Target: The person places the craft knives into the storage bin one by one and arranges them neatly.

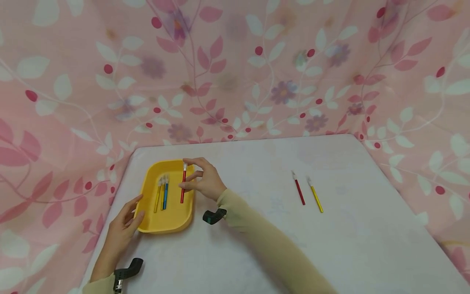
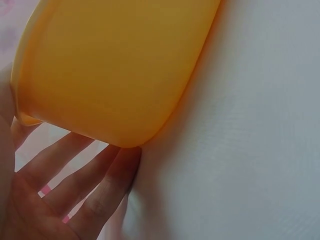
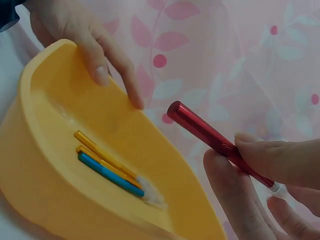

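My right hand [image 1: 208, 180] pinches a red craft knife [image 3: 200, 128] by its ridged grip, between thumb and fingers. The knife has a shiny metal handle and a clear cap, and hangs over the right side of a yellow tray [image 1: 170, 223], cap end away from me. My left hand [image 1: 122, 223] grips the tray's left edge near its front corner, thumb at the rim and fingers along the outer wall. Inside the tray, two yellow craft knives [image 1: 157, 200] and a blue craft knife [image 1: 166, 197] lie side by side, their clear caps pointing to the back.
To the right on the white-covered table [image 1: 249, 253] lie another red craft knife [image 1: 299, 192] and a yellow craft knife [image 1: 317, 199], set slightly apart. A pink floral curtain [image 1: 235, 73] hangs behind and along both sides of the table.
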{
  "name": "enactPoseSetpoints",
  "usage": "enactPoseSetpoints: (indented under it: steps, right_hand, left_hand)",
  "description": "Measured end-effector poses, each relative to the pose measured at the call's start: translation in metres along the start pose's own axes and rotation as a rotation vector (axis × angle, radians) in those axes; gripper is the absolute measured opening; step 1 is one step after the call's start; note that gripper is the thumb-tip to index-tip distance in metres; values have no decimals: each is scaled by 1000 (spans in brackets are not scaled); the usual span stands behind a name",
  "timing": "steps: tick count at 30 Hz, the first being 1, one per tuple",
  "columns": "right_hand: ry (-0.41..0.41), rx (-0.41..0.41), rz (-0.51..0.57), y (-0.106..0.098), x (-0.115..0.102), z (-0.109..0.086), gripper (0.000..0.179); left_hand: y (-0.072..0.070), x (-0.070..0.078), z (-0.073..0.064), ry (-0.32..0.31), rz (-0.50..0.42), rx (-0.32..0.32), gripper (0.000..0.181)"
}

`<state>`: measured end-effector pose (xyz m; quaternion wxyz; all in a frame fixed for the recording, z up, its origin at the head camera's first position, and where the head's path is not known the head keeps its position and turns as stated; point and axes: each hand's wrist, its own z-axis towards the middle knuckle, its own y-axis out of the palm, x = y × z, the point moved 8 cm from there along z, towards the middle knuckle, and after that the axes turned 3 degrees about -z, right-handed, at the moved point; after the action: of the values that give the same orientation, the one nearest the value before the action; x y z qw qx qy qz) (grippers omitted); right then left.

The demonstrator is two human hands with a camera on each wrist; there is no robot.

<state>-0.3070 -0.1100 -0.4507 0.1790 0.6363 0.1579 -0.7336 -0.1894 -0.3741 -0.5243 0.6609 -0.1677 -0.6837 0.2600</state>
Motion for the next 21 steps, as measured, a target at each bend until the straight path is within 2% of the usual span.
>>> enactPoseSetpoints:
  steps: [7, 14, 17, 21]
  right_hand:
    - [71, 6, 22, 18, 14, 15, 71]
    - [105, -2, 18, 30, 29, 27, 71]
    - [124, 4, -18, 35, 34, 33, 71]
    - [145, -1, -136, 44, 34, 38, 72]
  left_hand:
    - [4, -1, -1, -32, -20, -9, 64]
    - [3, -1, -1, -43, -17, -8, 64]
    - [3, 0, -1, -38, -23, -8, 64]
    - [3, 0, -2, -25, -13, 2, 63]
